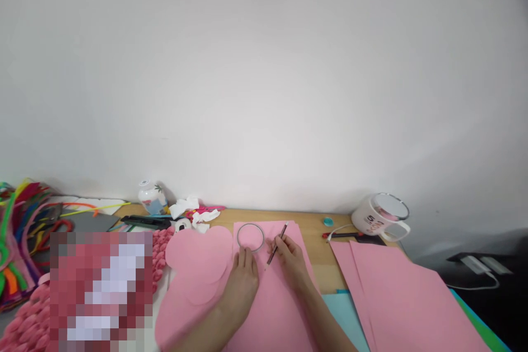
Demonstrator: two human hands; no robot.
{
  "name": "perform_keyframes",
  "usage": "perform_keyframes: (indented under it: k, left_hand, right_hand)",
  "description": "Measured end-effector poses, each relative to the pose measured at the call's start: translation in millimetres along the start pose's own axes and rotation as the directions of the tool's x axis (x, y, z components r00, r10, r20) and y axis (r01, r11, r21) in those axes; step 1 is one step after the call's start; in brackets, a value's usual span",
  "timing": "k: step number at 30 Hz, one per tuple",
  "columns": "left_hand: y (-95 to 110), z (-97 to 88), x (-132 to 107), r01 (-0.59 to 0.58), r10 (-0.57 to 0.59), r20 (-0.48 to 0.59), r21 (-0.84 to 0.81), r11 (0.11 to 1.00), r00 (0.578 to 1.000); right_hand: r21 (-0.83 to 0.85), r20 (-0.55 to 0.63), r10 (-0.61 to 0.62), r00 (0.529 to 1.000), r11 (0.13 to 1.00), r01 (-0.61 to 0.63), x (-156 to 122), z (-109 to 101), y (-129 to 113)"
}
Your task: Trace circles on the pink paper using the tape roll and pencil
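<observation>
The right hand [290, 254] pinches a dark pencil [277, 247], leaning, point down. The left hand [244, 279] lies palm down, grabbing nothing, fingertips at the edge of a thin, round, gray ring [263, 237]. The ring sits on pink paper [277, 308].

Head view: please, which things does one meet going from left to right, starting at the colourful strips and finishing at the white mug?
Colourful strips → white jar → grey ring → pencil → small teal round item → white mug.
</observation>
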State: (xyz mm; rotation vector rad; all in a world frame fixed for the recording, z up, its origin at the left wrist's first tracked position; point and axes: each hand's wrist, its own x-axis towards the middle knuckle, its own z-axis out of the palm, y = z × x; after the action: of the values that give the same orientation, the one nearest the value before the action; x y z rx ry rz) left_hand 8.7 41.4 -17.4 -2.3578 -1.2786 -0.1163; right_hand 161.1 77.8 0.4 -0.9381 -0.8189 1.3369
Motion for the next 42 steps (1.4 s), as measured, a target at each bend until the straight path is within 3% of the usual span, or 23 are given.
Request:
perform_keyframes:
  k: [7, 14, 22, 29, 33, 42]
  left_hand:
    - [-8, -11.9, 6, 0.021, -0.019, 0.036, -0.075, 0.997, 0.999]
    - [-33, -30.0, 47, 0.042, 0.005, 0.185, -0.25, 0.967, 0.983]
    - [-42, -34.7, 59, 0.031, 0.057, 0.269, -0.313, 0.949, 0.961]
    - [-53, -40.2, 64, -0.038, 0.151, 0.35, -0.308, 0.95, 0.924]
    - [-60, -47.5, 69, -0.081, 0.205, 0.397, -0.306, 0.949, 0.895]
    - [-62, -46.6, 72, -0.075, 0.208, 0.366, -0.345, 0.936, 0.907]
  right_hand:
    - [0.213, 0.004, 0.009, 1.0, 0.977, -0.009, -2, 2, -5]
    - [0.319, -0.095, 0.062, 0.993, 0.947, -0.029, 1, -1, -5]
    - [0.231, -0.199, 0.039, 0.979, 0.973, 0.008, 11, -5, -1]
    - [0.025, -0.427, -0.1, 0.899, 0.992, 0.122, 49, -1, 4]
    - [-0.143, -0.414, -0.149, 0.898, 0.985, 0.097, 66, 7, 7]
    - [-0.261, -0.332, -0.191, 0.924, 0.96, 0.105, 83, 20, 21]
